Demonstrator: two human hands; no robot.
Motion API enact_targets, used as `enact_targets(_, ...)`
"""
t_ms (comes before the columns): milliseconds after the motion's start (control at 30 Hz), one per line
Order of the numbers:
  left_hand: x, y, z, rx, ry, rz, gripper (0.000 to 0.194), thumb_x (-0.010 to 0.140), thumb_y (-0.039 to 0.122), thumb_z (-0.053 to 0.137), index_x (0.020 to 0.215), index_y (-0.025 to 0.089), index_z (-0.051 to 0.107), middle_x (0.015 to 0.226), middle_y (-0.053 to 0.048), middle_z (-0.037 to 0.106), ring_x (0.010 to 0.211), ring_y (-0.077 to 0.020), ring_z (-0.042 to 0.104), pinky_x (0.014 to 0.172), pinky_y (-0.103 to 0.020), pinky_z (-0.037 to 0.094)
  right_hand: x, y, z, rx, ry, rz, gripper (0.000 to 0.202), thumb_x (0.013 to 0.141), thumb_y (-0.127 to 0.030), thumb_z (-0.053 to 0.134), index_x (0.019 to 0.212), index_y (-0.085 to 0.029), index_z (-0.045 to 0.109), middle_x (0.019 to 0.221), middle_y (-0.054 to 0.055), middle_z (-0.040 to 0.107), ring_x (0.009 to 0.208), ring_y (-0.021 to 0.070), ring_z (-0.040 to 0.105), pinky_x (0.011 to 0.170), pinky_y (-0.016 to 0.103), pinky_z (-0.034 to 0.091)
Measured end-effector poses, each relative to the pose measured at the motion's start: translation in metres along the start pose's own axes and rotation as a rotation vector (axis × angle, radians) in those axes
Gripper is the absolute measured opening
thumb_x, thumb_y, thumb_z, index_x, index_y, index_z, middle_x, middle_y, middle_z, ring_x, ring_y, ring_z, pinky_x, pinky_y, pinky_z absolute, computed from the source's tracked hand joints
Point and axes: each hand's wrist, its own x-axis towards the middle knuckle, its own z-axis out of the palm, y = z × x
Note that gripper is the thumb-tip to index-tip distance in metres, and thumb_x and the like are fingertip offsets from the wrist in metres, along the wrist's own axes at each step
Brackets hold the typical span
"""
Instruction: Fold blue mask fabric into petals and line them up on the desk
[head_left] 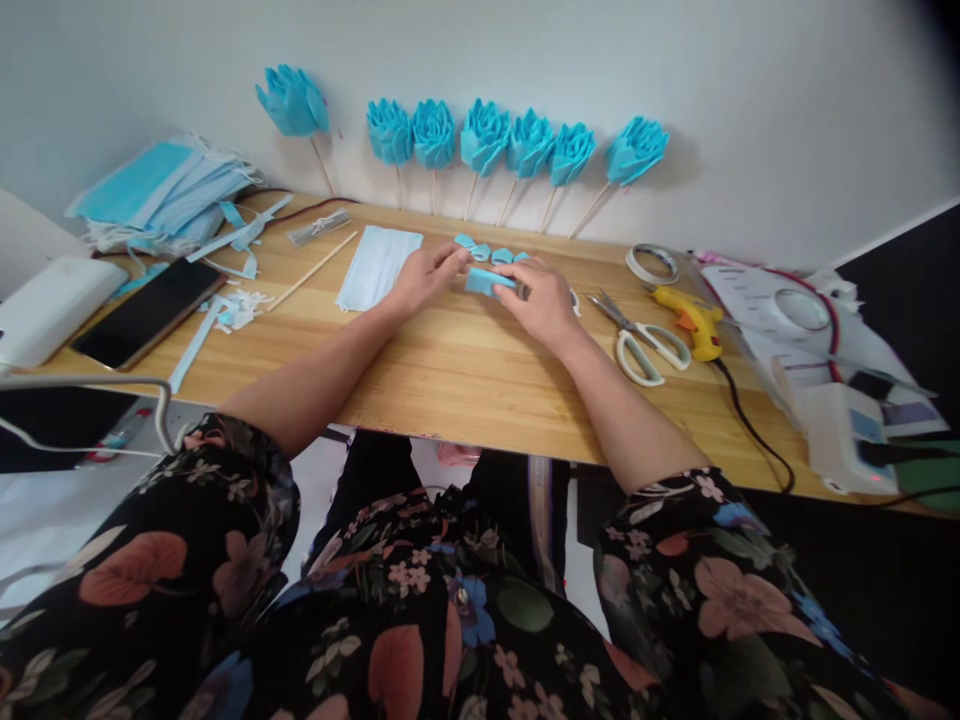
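Note:
In my right hand (541, 298) is a folded strip of blue mask fabric (487, 281), pinched between thumb and fingers just above the table. My left hand (429, 278) is beside the strip's left end, its fingers drawn together; whether they grip the strip or some small piece is not clear. Behind the hands, several small folded blue petals (481, 253) lie in a row. A flat light-blue face mask (380, 265) rests left of my left hand. To the right of my right hand lie scissors (637, 335) with white handles, their blades partly spread.
Several blue fabric roses (485, 137) on sticks lean against the wall. Rightward are a tape roll (652, 264), a yellow glue gun (694, 322) and a white power strip (846, 435). Leftward are a mask pile (161, 190), a phone (150, 312), a wooden stick (313, 271) and scraps (244, 308).

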Motion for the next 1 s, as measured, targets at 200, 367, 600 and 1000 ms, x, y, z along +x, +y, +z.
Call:
enact_targets(200,0.0010,-0.0039,-0.0007,-0.031,0.019,-0.055,0.044,0.104,0.048,0.043,0.099,0.016,0.072,0.096,-0.008,0.075,0.093,-0.0171,0.068,0.088,-0.026,0.050,-0.0002,0.0011,0.0041,-0.066,-0.125,-0.018,0.033,0.086,-0.027,0.067,0.118,-0.024,0.076,0.115,0.008,0.077,0.107,0.0324,0.066,0.098,0.050,0.048)
enact_targets(367,0.0012,-0.0058,0.0002,-0.024,0.011,-0.059,0.046,0.105,0.050,0.041,0.102,0.015,0.072,0.097,-0.008,0.076,0.094,-0.0177,0.068,0.089,-0.027,0.050,0.0003,0.0030,0.0052,-0.058,-0.115,-0.030,0.032,0.087,-0.027,0.067,0.117,-0.025,0.076,0.116,0.008,0.077,0.107,0.0311,0.066,0.098,0.048,0.048)
enact_targets(600,0.0021,-0.0067,-0.0010,0.012,0.033,-0.059,0.047,0.106,0.048,0.039,0.104,0.015,0.072,0.095,-0.007,0.075,0.091,-0.0165,0.069,0.089,-0.027,0.050,0.0003,0.0005,-0.0004,0.019,0.058,-0.007,0.020,0.092,-0.028,0.060,0.103,-0.025,0.077,0.103,0.006,0.077,0.100,0.0273,0.066,0.093,0.044,0.048)
enact_targets(1000,0.0013,-0.0071,-0.0002,0.006,0.025,-0.041,0.049,0.106,0.052,0.038,0.105,0.015,0.071,0.096,-0.008,0.075,0.092,-0.0171,0.069,0.090,-0.029,0.051,-0.0004,0.0047,0.0045,-0.066,-0.113,-0.013,0.034,0.087,-0.030,0.066,0.119,-0.023,0.076,0.116,0.009,0.077,0.106,0.0315,0.065,0.094,0.047,0.048)
